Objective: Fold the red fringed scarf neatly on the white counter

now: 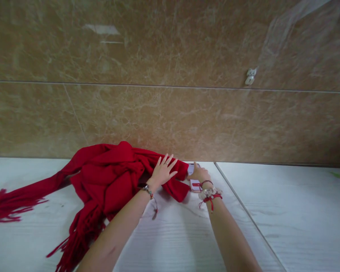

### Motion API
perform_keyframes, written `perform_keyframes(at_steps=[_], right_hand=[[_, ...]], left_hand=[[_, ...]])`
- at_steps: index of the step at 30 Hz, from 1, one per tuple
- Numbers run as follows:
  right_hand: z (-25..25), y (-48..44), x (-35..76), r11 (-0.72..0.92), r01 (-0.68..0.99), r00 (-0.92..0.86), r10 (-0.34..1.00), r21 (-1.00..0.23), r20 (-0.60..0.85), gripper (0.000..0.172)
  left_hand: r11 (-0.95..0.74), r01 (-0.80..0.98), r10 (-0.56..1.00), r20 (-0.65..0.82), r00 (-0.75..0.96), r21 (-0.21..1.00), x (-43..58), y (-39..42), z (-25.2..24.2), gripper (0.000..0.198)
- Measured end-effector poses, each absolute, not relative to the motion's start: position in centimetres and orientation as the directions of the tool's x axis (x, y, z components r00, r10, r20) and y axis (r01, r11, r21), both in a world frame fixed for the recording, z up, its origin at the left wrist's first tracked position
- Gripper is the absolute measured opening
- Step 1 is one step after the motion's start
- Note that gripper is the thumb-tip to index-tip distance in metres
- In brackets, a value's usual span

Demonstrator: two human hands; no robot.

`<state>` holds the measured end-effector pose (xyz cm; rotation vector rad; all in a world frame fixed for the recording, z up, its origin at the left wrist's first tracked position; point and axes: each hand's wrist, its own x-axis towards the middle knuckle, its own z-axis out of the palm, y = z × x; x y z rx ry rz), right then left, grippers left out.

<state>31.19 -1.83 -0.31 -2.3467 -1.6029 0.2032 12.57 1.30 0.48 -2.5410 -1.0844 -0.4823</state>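
A bunched red fringed scarf (113,173) lies along the back of the white surface, its tassels spread left and toward me. My left hand (163,172) rests on its right part, palm down with fingers spread. Just past the scarf's right end is a phone (195,185), flat, its screen facing up and partly lit. Across the phone's middle lies my right hand (201,175), thumb and fingers about it; the fingers on its far side are partly hidden.
The white wood-grain surface (170,241) meets a glossy brown marble-tiled wall (170,121). A seam (243,207) runs through the surface to the right of my right arm. A small white cat-shaped piece (251,76) is fixed on the wall.
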Motion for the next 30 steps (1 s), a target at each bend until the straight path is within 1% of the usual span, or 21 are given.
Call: perform_keyframes(at_steps=[2,3,5,8,11,13,16,23,27,30], right_hand=[[0.0,-1.9,31.1,-0.37,0.868,0.401,0.916,-0.331,0.025,0.087],[0.2,-2.0,31.0,-0.382,0.853,0.423,0.905,-0.354,0.043,0.089],[0.5,-1.9,31.0,-0.363,0.832,0.456,0.878,-0.42,0.144,0.091],[0.9,-1.2,31.0,-0.243,0.825,0.457,0.818,-0.51,0.35,0.091],[1.0,0.6,30.6,-0.1,0.838,0.428,0.732,-0.537,0.531,0.087],[0.8,2.0,30.3,-0.043,0.838,0.422,0.683,-0.544,0.596,0.085],[0.1,3.5,29.9,-0.018,0.83,0.428,0.662,-0.558,0.615,0.083],[-0.9,4.3,30.0,0.009,0.803,0.437,0.669,-0.596,0.6,0.082],[-0.7,3.8,29.9,-0.032,0.805,0.46,0.666,-0.593,0.588,0.083],[-0.3,3.1,29.7,-0.045,0.824,0.443,0.672,-0.565,0.593,0.079]], left_hand=[[-0.66,0.732,0.645,0.37,0.668,-0.172,12.7,2.0,-0.1,0.048],[-0.658,0.734,0.657,0.347,0.669,-0.169,12.6,2.3,-0.4,0.047],[-0.65,0.742,0.674,0.327,0.662,-0.161,12.5,2.6,-1.0,0.046],[-0.643,0.749,0.679,0.335,0.653,-0.157,12.3,2.9,-1.4,0.046],[-0.637,0.754,0.68,0.346,0.646,-0.156,12.4,3.0,-1.6,0.045],[-0.634,0.757,0.681,0.349,0.643,-0.159,12.5,3.0,-1.6,0.044],[-0.62,0.767,0.689,0.353,0.633,-0.166,12.5,2.6,-1.4,0.043],[-0.589,0.792,0.729,0.318,0.606,-0.159,12.1,1.8,-1.3,0.045],[-0.581,0.799,0.756,0.261,0.6,-0.154,11.8,1.3,-1.0,0.045],[-0.601,0.782,0.747,0.23,0.623,-0.165,11.5,0.7,0.1,0.046]])
